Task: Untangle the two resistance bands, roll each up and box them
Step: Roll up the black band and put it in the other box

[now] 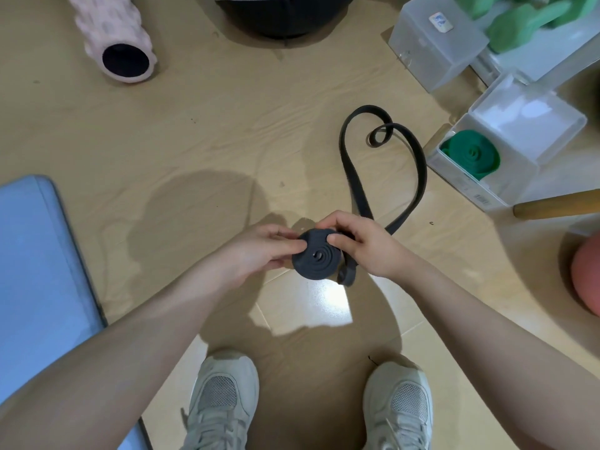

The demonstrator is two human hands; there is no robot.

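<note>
left hand (259, 251), right hand (363, 245) pinch black band (316, 259) flat rubbery spiral | loose tail looped

Both forearms (156, 332) are left bare, and pale grey lace-up trainers (224, 401) with mesh toe panels are worn.

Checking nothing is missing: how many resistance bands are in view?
2. The black band is half rolled between the left hand and right hand; the green band lies rolled in the clear box on the right.
</note>
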